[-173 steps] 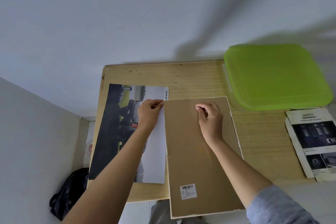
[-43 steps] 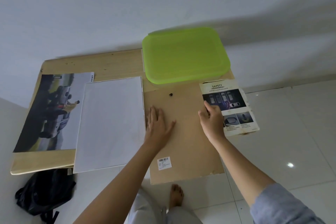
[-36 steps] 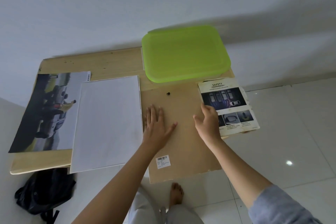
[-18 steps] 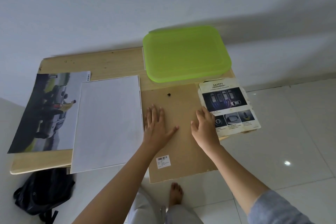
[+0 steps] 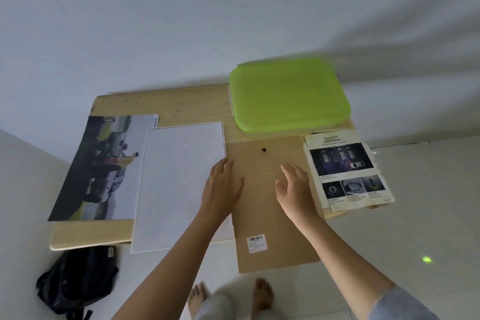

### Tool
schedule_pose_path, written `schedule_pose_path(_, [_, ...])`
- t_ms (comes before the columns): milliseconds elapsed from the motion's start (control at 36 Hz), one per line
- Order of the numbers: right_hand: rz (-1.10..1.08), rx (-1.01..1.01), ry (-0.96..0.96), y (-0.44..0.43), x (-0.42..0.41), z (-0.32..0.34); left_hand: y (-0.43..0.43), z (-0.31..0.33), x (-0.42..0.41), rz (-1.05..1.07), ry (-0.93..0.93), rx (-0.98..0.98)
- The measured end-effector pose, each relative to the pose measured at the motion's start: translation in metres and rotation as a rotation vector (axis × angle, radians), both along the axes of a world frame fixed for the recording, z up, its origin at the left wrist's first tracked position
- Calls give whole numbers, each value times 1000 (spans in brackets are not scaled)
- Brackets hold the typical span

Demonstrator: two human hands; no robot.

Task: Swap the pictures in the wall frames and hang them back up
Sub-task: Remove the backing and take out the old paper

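A brown backing board (image 5: 262,218) with a barcode sticker lies on the wooden table (image 5: 166,106), its near end overhanging the edge. My left hand (image 5: 223,187) lies flat at its left edge, fingers straight, beside a white frame panel (image 5: 179,184). My right hand (image 5: 294,186) hovers or rests open on the board's right part, apart from the "SAFETY" car picture (image 5: 348,169). A truck landscape picture (image 5: 104,166) lies at the table's left, partly under the white panel.
A lime-green lidded plastic box (image 5: 288,93) stands at the table's back right, against the white wall. A black backpack (image 5: 75,283) sits on the floor below the table's left corner. My bare feet (image 5: 231,296) stand on the tiled floor.
My right hand has let go of the SAFETY picture's left edge and drawn left onto the board. My left hand has slid slightly left toward the white panel's edge.
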State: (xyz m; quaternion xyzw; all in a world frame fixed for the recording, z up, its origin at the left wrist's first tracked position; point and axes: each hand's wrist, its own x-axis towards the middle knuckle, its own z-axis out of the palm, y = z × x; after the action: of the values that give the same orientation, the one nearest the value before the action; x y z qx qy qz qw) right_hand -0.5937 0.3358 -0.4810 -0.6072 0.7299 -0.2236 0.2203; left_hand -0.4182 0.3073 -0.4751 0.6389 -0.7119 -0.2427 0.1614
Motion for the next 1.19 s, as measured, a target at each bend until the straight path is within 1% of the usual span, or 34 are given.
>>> schedule_pose_path(56, [55,-25,-70,-2,29,7,4,-1,29,117,2,-31])
schedule_pose_path(111, [128,-31,-116,1,61,10,12,-5,62,244,-34,-30])
schedule_pose_path(167, [192,-16,-134,5,94,9,21,-10,96,338,-57,3])
schedule_pose_path(222, [238,-1,-116,11,122,2,31,-17,126,386,-62,61])
schedule_pose_path(278, [244,37,-76,17,145,-6,41,-24,150,396,-66,114])
schedule_pose_path(389, [170,112,63,31,175,-21,55,-39,175,327,-78,143])
schedule_pose_path(528, [-9,98,240,38,194,-30,59,-45,179,274,-74,78])
schedule_pose_path(611, [-75,101,270,37,202,-31,59,-47,179,284,-60,66])
schedule_pose_path(722, [-89,79,190,35,207,-29,59,-47,180,267,-52,66])
schedule_pose_path(889, [-122,-29,92,34,208,-24,58,-47,181,263,-54,63])
schedule_pose_path(972, [-146,-89,-26,31,210,-18,57,-46,181,261,-47,63])
schedule_pose_path(1056, [-266,-61,-213,22,205,-7,58,-45,183,252,-38,62])
schedule_pose_path(1194, [-375,82,-323,8,185,4,57,-45,183,249,-40,59])
